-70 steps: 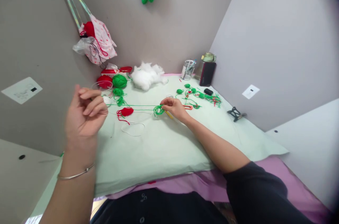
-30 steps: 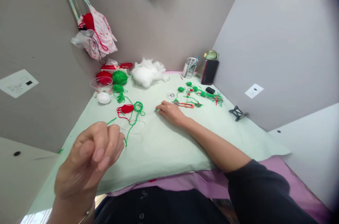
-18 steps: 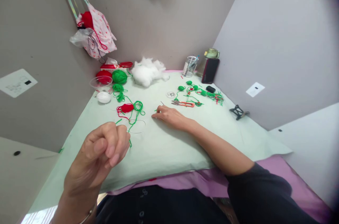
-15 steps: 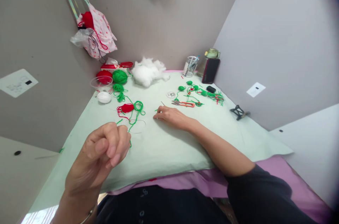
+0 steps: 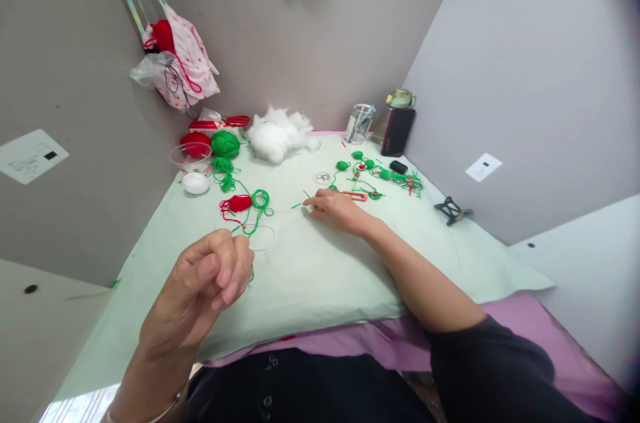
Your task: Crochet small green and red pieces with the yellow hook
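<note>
My left hand (image 5: 203, 283) is raised above the near left of the table, its fingers curled. Green yarn hangs just behind it, and what its fingers hold, if anything, is hidden. Toward the middle, my right hand (image 5: 333, 210) is low over the cloth, beside the orange scissors (image 5: 357, 196), covering part of them. A thin needle-like tip shows by its fingertips, and a short green yarn piece (image 5: 297, 206) lies to their left. Behind my left hand are a small red yarn bundle (image 5: 240, 204) and looped green yarn (image 5: 261, 200).
White stuffing (image 5: 280, 135), a green yarn ball (image 5: 225, 143) and a plastic tub (image 5: 191, 155) stand at the back. Several green knitted pieces (image 5: 343, 165) lie right of centre. A phone (image 5: 399, 132) leans near a clear cup (image 5: 359, 124). A black stand (image 5: 453, 210) sits at the right.
My right hand has moved right and slightly back, from beside the short green yarn piece to over the scissors. My left hand has shifted a little to the right, still curled.
</note>
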Demonstrator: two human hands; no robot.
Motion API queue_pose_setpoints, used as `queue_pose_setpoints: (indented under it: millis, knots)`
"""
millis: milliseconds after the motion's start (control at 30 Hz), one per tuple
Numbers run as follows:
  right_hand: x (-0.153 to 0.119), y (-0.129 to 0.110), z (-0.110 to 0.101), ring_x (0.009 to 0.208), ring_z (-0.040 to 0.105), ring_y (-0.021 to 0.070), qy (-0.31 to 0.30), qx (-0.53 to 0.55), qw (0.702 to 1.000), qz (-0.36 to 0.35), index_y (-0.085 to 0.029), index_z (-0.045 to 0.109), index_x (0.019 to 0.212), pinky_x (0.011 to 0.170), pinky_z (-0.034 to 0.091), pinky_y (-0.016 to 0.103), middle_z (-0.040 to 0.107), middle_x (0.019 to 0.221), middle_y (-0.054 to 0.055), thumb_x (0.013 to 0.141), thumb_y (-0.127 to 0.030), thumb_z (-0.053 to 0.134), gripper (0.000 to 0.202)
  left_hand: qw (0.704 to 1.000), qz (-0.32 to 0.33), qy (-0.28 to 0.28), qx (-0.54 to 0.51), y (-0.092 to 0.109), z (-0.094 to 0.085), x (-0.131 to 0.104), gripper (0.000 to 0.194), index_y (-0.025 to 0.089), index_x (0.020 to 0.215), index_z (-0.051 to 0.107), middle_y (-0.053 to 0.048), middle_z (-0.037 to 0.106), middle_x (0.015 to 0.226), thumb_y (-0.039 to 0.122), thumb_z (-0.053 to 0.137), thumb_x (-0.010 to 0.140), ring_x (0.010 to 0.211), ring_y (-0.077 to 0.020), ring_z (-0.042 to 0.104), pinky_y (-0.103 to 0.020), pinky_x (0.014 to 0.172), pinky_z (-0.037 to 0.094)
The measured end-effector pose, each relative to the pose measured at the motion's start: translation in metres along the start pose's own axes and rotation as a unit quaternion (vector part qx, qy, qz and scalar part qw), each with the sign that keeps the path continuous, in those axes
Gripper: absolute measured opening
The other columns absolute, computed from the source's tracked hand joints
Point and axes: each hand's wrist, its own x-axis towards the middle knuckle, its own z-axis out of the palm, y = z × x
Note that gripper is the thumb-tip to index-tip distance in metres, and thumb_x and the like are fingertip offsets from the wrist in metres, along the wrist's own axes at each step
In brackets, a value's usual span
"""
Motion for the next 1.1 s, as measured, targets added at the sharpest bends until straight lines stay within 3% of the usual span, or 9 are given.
queue_pose_setpoints:
  millis: [167, 300, 433, 633, 900, 1100]
  knots:
    - [-0.002, -0.003, -0.005, 0.089, 0.065, 0.0169, -0.029, 0.0, 0.999, -0.021, -0.022, 0.078, 0.104, 0.073, 0.037, 0.026, 0.07, 0.103, 0.007, 0.1, -0.02, 0.06, 0.018, 1.0, -0.028, 0.01, -0.001, -0.006, 0.001, 0.002, 0.036, 0.02, 0.071, 0.057, 0.004, 0.039, 0.056, 0.043, 0.064, 0.098, 0.05, -0.0104, 0.026, -0.025, 0.047, 0.024]
    - [0.0, -0.005, -0.004, 0.094, 0.065, 0.0209, -0.015, -0.021, 1.0, 0.011, -0.016, 0.07, 0.123, 0.075, 0.037, 0.029, 0.069, 0.108, 0.012, 0.103, -0.021, 0.054, 0.026, 0.998, -0.04, 0.041, 0.013, -0.009, 0.001, 0.003, 0.037, 0.02, 0.07, 0.056, 0.004, 0.041, 0.057, 0.043, 0.065, 0.097, 0.05, -0.0094, 0.027, -0.024, 0.048, 0.025]
    - [0.004, -0.023, 0.005, 0.085, 0.064, 0.0185, -0.049, -0.042, 0.998, -0.007, -0.025, 0.058, 0.141, 0.071, 0.036, 0.029, 0.066, 0.11, 0.009, 0.104, -0.017, 0.045, 0.04, 0.997, -0.049, 0.055, 0.024, -0.013, 0.002, 0.005, 0.035, 0.019, 0.07, 0.056, 0.005, 0.042, 0.058, 0.041, 0.065, 0.097, 0.05, -0.0088, 0.026, -0.023, 0.049, 0.025]
    - [0.005, -0.049, 0.009, 0.077, 0.061, 0.019, -0.099, -0.072, 0.992, -0.034, -0.022, 0.06, 0.132, 0.066, 0.034, 0.031, 0.066, 0.105, 0.01, 0.103, -0.013, 0.04, 0.037, 0.996, -0.057, 0.059, 0.029, -0.016, 0.003, 0.004, 0.035, 0.019, 0.07, 0.055, 0.005, 0.045, 0.06, 0.039, 0.066, 0.096, 0.049, -0.008, 0.025, -0.023, 0.049, 0.026]
    - [0.009, -0.056, 0.014, 0.084, 0.068, 0.0236, -0.108, -0.083, 0.99, -0.017, -0.018, 0.051, 0.14, 0.068, 0.038, 0.033, 0.07, 0.111, 0.015, 0.102, -0.012, 0.037, 0.041, 0.996, -0.067, 0.059, 0.019, -0.017, 0.005, 0.004, 0.034, 0.019, 0.07, 0.055, 0.004, 0.046, 0.06, 0.038, 0.066, 0.097, 0.05, -0.0082, 0.027, -0.024, 0.05, 0.025]
    - [0.008, -0.054, 0.003, 0.092, 0.071, 0.0223, -0.11, -0.06, 0.992, 0.006, -0.024, 0.061, 0.132, 0.071, 0.039, 0.031, 0.074, 0.111, 0.011, 0.102, -0.012, 0.043, 0.037, 0.996, -0.07, 0.053, 0.015, -0.02, 0.006, 0.004, 0.035, 0.018, 0.071, 0.054, 0.004, 0.047, 0.061, 0.038, 0.065, 0.097, 0.05, -0.0075, 0.027, -0.023, 0.051, 0.026]
